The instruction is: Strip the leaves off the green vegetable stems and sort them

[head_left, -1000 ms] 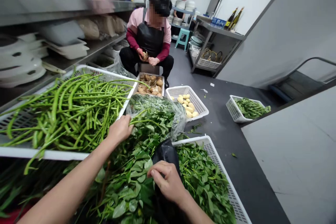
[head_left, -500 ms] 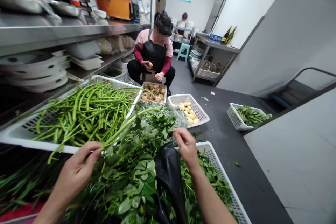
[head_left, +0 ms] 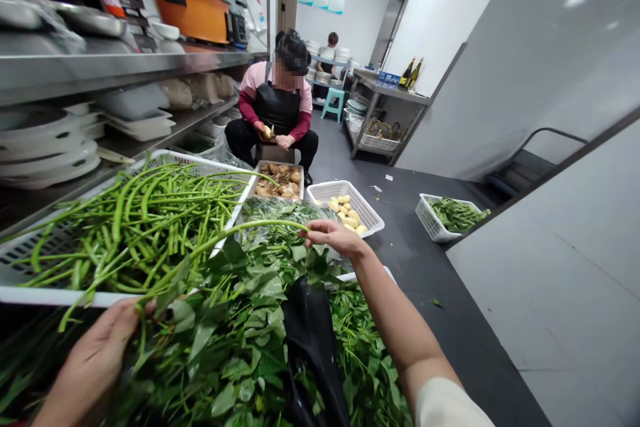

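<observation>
A long green leaf stem [head_left: 265, 223] arches between my two hands. My left hand [head_left: 95, 353], fingers closed, pinches its near end at the lower left. At the far end my right hand [head_left: 333, 237] grips the stem's tip between thumb and fingers. Below the stem lies a large heap of leafy greens [head_left: 250, 320], with leaves hanging close to my left hand. To the left, a white basket [head_left: 100, 299] holds a pile of stripped green stems [head_left: 170, 213]. A shiny black sheet-like thing [head_left: 313, 333] rises through the greens.
A co-worker [head_left: 277, 100] sits ahead, holding a potato over a crate of potatoes [head_left: 280, 180]. Peeled potatoes lie in a white basket [head_left: 370, 203]. Another basket [head_left: 435, 223] with green pods stands right, beside a wall. Steel shelves [head_left: 125, 65] with cookware line the left.
My right hand has moved up and forward from the black thing and now grips the stem's far end. My left hand has shifted left and down, still holding the stem. The view has turned slightly right.
</observation>
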`<control>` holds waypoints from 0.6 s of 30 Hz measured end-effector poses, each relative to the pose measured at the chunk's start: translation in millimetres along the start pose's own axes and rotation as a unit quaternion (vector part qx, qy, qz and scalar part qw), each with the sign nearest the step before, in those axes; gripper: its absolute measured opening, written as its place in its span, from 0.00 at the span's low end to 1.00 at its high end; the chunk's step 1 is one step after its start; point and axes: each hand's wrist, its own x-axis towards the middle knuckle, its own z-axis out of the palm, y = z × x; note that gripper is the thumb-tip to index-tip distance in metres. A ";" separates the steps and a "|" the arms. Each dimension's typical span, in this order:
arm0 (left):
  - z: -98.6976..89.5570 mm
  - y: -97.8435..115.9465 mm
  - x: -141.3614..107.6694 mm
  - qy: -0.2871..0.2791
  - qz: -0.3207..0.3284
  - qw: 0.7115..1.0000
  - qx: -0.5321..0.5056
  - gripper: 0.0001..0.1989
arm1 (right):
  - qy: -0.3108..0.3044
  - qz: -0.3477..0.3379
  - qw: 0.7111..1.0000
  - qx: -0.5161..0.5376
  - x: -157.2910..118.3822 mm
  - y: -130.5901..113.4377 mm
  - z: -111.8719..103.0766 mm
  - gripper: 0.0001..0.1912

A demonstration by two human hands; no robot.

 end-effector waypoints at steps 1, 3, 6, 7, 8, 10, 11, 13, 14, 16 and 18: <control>-0.1 5.1 0.9 -0.023 -0.020 1.000 -0.008 0.19 | -0.008 -0.004 1.000 0.022 -3.4 -3.5 -1.4 0.18; -1.1 19.6 2.5 -0.070 -0.045 0.997 -0.009 0.21 | 0.001 -0.021 0.999 0.041 -9.8 -14.2 -3.3 0.18; 1.9 51.3 4.8 -0.120 -0.007 0.993 -0.005 0.33 | -0.046 -0.033 0.998 0.005 -12.4 -34.0 -0.5 0.17; 5.7 62.9 6.2 -0.135 0.023 0.991 -0.011 0.35 | -0.068 -0.034 0.997 0.000 -11.2 -39.5 2.0 0.18; 10.9 73.9 8.1 -0.153 0.057 0.986 -0.018 0.34 | -0.084 -0.034 0.996 0.006 -9.4 -43.6 4.9 0.18; 24.2 91.0 13.6 -0.173 0.117 0.978 -0.023 0.31 | -0.088 -0.031 0.995 0.041 -5.8 -47.6 9.6 0.20; 30.7 96.5 16.9 -0.173 0.129 0.976 -0.023 0.29 | -0.081 -0.030 0.994 0.063 -4.7 -47.7 10.6 0.21; 40.5 101.2 23.1 -0.167 0.118 0.979 -0.025 0.26 | -0.067 -0.016 0.994 0.083 -5.2 -46.1 9.0 0.23; 42.9 101.5 25.3 -0.161 0.101 0.981 -0.027 0.25 | -0.060 -0.008 0.995 0.074 -6.9 -45.0 6.7 0.23; 42.9 100.3 27.1 -0.138 0.063 0.988 -0.034 0.24 | -0.053 0.009 0.998 0.013 -12.4 -43.8 1.0 0.19; 39.1 99.5 25.5 -0.121 0.047 0.990 -0.047 0.22 | -0.036 0.009 0.995 -0.088 -19.0 -43.3 -2.9 0.13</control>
